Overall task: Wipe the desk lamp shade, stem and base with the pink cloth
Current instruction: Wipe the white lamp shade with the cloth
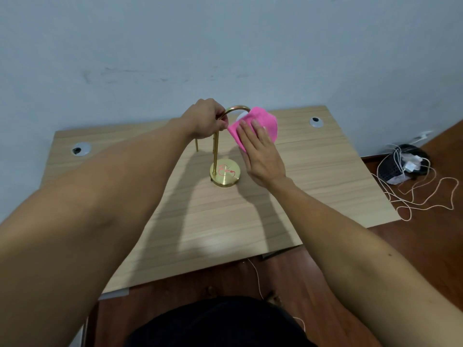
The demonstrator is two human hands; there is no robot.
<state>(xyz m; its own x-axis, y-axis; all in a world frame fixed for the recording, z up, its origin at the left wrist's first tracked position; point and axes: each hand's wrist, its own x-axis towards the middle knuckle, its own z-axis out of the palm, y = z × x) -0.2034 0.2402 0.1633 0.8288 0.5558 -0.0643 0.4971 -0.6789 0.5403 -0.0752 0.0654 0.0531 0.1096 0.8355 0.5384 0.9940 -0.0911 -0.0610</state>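
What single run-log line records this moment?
left hand: gripping stem | right hand: pressing pink cloth on shade | base: not yet wiped

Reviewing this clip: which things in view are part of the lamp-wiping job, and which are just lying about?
In the job:
pink cloth
lamp shade
brass stem
brass base
left hand
right hand

Lying about:
black basket
white cables
desk grommets

A wooden desk (313, 171) stands against a wall (225, 46); tangled cables (426, 196) lie beside it.
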